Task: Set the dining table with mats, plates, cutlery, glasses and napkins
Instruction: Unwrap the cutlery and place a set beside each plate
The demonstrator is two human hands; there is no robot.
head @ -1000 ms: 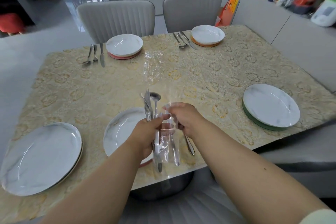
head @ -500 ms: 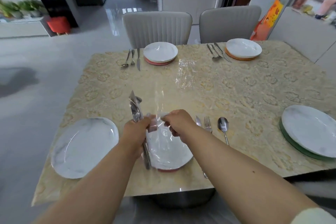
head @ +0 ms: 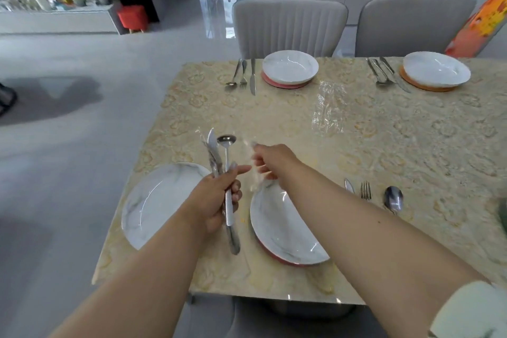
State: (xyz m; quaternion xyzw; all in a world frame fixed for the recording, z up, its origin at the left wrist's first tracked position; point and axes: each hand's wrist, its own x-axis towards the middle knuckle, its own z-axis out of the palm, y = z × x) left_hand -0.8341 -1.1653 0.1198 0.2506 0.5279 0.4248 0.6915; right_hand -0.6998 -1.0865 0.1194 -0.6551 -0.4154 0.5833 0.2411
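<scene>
Bright, even daylight, glare on the glossy floor [head: 219,5] at twelve o'clock, motion blur on the right hand [head: 270,160], wide-angle bowing toward the edges.

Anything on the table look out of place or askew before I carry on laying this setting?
Yes: a crumpled clear plastic wrapper lies loose mid-table, below the far plates; it's litter, not tableware. The right hand pinches another clear wrapper, blurred. The left hand grips a cutlery set. The near left plate shows no mat.
</scene>
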